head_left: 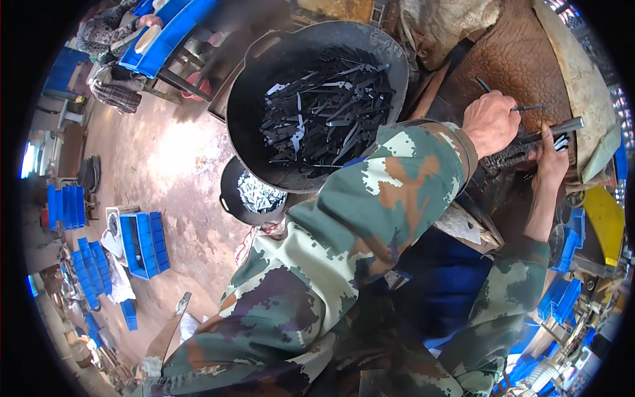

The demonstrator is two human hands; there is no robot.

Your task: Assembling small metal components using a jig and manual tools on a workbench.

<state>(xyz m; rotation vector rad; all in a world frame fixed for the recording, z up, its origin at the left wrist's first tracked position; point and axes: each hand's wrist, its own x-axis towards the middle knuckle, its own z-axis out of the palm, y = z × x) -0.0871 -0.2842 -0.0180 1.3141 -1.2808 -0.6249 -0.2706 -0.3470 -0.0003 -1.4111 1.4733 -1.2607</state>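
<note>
My left hand (491, 122) is closed on a thin dark metal piece (529, 108), whose narrow end sticks out to the right past the fingers. Another dark tip (483, 85) shows just beyond the knuckles; whether it is the same piece I cannot tell. Close by, my right hand (551, 162) has its fingers curled round several small shiny metal pieces (561, 143), thumb pointing up. A grey metal cylinder (570, 125) lies across beside that thumb. Both hands are over a dark, worn work surface (529, 59) with a wrinkled brown covering.
A large black tub (241, 112) heaped with dark flat metal blades (331, 106) stands left of my hands. Below it, a smaller black tub (228, 188) holds small silvery parts (261, 194). Blue bins (153, 245) sit on the floor at left. Another person (109, 40) works at the upper left.
</note>
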